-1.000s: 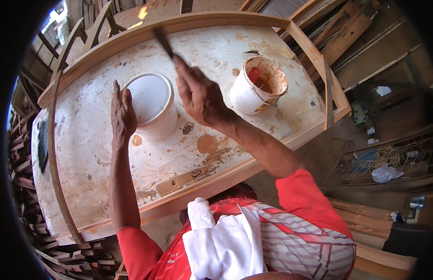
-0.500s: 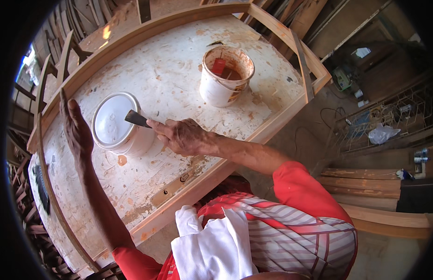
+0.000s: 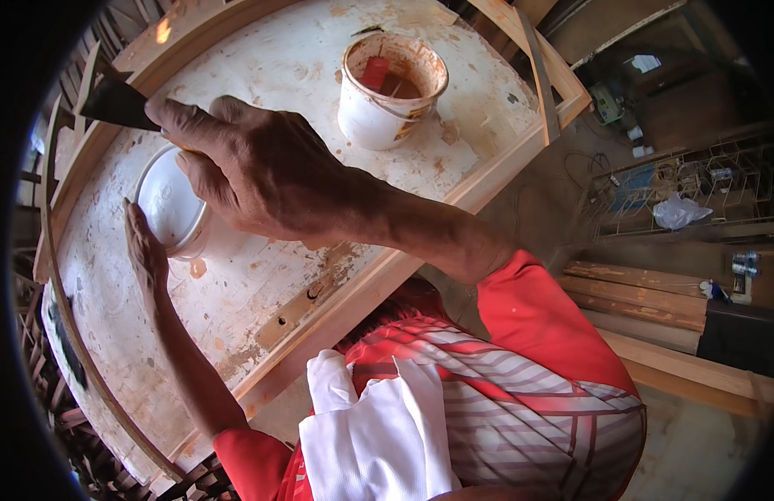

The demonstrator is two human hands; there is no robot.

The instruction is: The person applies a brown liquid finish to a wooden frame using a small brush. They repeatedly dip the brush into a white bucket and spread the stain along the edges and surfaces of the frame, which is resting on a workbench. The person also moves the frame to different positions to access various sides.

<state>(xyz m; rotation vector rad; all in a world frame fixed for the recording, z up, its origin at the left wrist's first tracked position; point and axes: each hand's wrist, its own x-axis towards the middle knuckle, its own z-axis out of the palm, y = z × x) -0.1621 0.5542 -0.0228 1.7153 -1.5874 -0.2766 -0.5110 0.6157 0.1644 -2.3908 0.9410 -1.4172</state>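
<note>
The right grip [image 3: 266,171] is closed around a scraper with a flat, dark, broad metal blade [image 3: 120,104], the blade jutting out to the left of the knuckles. Most of the handle is hidden in the fist. The white round plastic bucket with a pale flat lid [image 3: 163,196] stands below and to the left of this grip, which covers part of its rim from view. Along the far left flank of that bucket lies the left grip [image 3: 147,250], fingers extended rather than curled, apparently holding nothing (whether it actually touches the wall, I cannot tell).

To the right of the right grip, and farther out, sits the uncovered white plastic bucket stained orange-brown inside [image 3: 374,117], with a red piece [image 3: 374,73] in it. Both buckets stand on the blotched, off-white surface [image 3: 245,67]; its light-brown wooden rail [image 3: 383,284] runs below the right forearm.

The step in hand looks like scraper work at the lidded bucket, with the tool held raised, clear of the lid, and the left grip seemingly there as a guard or steady. A next move onto the rim would call for lowering the blade under control, the extended fingers well out of its path.
</note>
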